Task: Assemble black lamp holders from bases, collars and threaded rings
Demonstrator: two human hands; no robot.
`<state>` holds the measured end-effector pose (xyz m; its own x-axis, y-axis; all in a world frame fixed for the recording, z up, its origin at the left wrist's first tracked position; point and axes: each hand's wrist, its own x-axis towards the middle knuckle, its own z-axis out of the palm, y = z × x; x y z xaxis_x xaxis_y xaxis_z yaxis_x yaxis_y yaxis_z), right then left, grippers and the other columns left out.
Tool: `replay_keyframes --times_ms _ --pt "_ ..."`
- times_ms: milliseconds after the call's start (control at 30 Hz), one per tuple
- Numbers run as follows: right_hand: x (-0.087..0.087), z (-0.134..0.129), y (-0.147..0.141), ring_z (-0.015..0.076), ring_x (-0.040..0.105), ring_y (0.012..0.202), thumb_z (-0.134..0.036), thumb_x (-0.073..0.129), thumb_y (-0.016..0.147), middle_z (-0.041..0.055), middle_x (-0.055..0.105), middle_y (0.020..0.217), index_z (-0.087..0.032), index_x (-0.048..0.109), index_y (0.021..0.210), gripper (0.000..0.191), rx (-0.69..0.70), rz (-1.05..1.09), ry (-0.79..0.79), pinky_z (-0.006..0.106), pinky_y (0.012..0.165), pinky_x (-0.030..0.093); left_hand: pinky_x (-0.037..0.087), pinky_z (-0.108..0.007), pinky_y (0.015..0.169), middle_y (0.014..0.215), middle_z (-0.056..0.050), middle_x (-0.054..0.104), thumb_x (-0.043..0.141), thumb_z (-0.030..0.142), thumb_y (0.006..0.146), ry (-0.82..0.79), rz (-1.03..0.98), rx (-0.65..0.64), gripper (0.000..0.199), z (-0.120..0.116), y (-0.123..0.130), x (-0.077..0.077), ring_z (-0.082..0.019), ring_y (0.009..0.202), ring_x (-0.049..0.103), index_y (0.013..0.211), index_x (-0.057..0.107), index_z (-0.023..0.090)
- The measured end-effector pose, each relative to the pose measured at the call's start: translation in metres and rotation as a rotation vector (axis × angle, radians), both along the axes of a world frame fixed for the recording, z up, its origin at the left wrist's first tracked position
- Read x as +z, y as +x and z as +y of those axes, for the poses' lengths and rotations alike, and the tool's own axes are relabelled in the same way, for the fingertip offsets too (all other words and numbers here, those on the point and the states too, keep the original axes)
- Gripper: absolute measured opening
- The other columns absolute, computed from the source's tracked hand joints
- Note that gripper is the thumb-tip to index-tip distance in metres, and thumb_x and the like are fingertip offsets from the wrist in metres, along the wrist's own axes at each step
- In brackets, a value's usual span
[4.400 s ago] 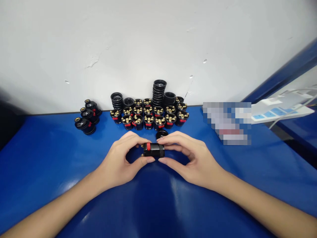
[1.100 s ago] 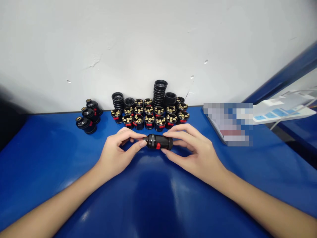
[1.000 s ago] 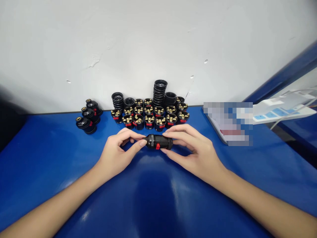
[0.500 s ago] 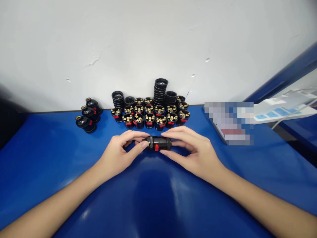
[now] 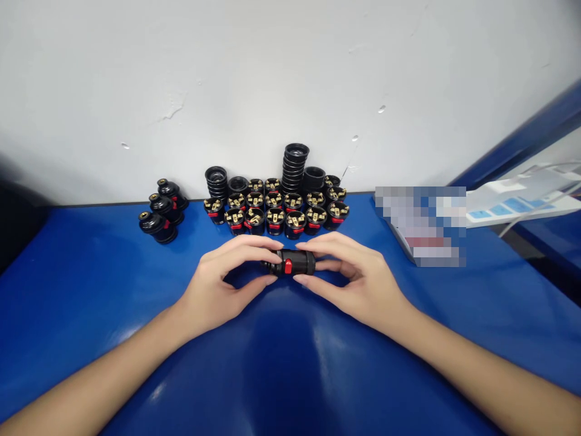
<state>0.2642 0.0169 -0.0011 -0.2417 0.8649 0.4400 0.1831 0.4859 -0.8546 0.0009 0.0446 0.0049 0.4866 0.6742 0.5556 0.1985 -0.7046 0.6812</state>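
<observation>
Your left hand [image 5: 218,281] and right hand [image 5: 361,272] hold one socket [image 5: 299,261] sideways between them, fingers parted only by its width: left fingers around one end, right fingertips around the other. Its red switch [image 5: 288,266] shows between the fingers. Just beyond them stand open sockets [image 5: 275,223]; well left, three domed sockets [image 5: 154,225].
</observation>
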Motion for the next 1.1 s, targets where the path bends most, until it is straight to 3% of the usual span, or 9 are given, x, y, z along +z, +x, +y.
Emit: replay_keyframes --times_ms 167,233,333,433,600,733,900,1033,1100 --pt "0.0000 -0.0003 0.0001 0.0188 0.082 0.105 -0.017 0.090 0.091 0.0062 0.074 0.119 -0.025 0.083 0.128 0.038 0.014 0.000 -0.007 0.031 0.094 0.076 0.060 -0.037 0.107 0.136 -0.009 0.076 0.087 0.028 0.095 -0.022 0.069 0.071 0.054 -0.0030 0.0015 0.0005 -0.023 0.123 0.073 0.144 0.064 0.025" --pt "0.0003 -0.0007 0.0002 0.0184 0.082 0.105 -0.016 0.090 0.091 0.0060 0.074 0.119 -0.024 0.083 0.129 0.039 0.024 -0.007 -0.001 0.030 0.094 0.075 0.060 -0.036 0.102 0.127 -0.007 0.079 0.079 0.031 0.102 -0.042 0.156 0.120 0.045 -0.0032 0.0003 0.0009 -0.021 0.114 0.075 0.144 0.065 0.025" --pt "0.0004 -0.0010 0.0005 0.0189 0.081 0.104 -0.017 0.089 0.092 0.0064 0.073 0.119 -0.024 0.083 0.129 0.038 0.035 -0.030 0.011 0.033 0.095 0.075 0.059 -0.035 0.094 0.111 -0.003 0.081 0.070 0.033 0.108 -0.051 0.252 0.114 0.022 -0.0029 -0.0010 0.0021 -0.019 0.102 0.076 0.128 0.074 0.025" --pt "-0.0003 -0.0005 0.0013 0.0192 0.081 0.104 -0.016 0.089 0.092 0.0066 0.073 0.120 -0.025 0.082 0.130 0.039 0.044 -0.040 0.021 0.034 0.096 0.075 0.058 -0.034 0.092 0.108 -0.002 0.082 0.073 0.034 0.107 -0.039 0.258 0.096 0.018 -0.0020 -0.0007 0.0028 -0.018 0.098 0.076 0.122 0.076 0.024" --pt "-0.0008 0.0003 0.0021 0.0178 0.081 0.103 -0.018 0.088 0.093 0.0069 0.073 0.118 -0.023 0.083 0.129 0.037 0.037 -0.048 0.006 0.030 0.095 0.075 0.058 -0.035 0.100 0.118 -0.004 0.082 0.087 0.028 0.096 0.059 0.169 0.044 0.037 0.0008 -0.0005 0.0009 -0.019 0.109 0.074 0.130 0.073 0.023" --pt "0.0001 0.0000 0.0012 0.0169 0.082 0.100 -0.019 0.090 0.091 0.0068 0.074 0.115 -0.021 0.083 0.127 0.036 0.036 -0.044 -0.023 0.027 0.093 0.074 0.053 -0.037 0.110 0.128 -0.005 0.079 0.083 0.020 0.099 0.176 0.166 0.040 0.040 0.0005 -0.0007 -0.0006 -0.020 0.119 0.071 0.135 0.067 0.025" --pt "0.0008 -0.0006 0.0010 0.0177 0.082 0.100 -0.019 0.090 0.091 0.0061 0.075 0.115 -0.022 0.083 0.126 0.036 0.037 -0.049 -0.019 0.028 0.092 0.075 0.052 -0.044 0.108 0.132 -0.008 0.074 0.089 0.044 0.094 0.062 0.301 0.107 0.076 -0.0035 -0.0015 -0.0003 -0.026 0.123 0.066 0.156 0.050 0.026" --pt "0.0019 -0.0014 0.0007 0.0180 0.082 0.098 -0.019 0.090 0.092 0.0056 0.075 0.114 -0.023 0.083 0.126 0.035 0.047 -0.064 -0.006 0.030 0.092 0.075 0.049 -0.044 0.096 0.113 -0.004 0.076 0.062 0.045 0.112 -0.050 0.409 0.073 0.027 -0.0041 -0.0018 0.0025 -0.025 0.107 0.064 0.131 0.068 0.026" --pt "0.0027 -0.0015 0.0004 0.0182 0.082 0.098 -0.018 0.089 0.092 0.0057 0.074 0.113 -0.023 0.083 0.126 0.035 0.057 -0.078 -0.006 0.031 0.092 0.075 0.048 -0.043 0.095 0.109 -0.003 0.077 0.056 0.042 0.115 -0.059 0.421 0.052 0.023 -0.0033 -0.0015 0.0036 -0.024 0.104 0.064 0.121 0.071 0.026"
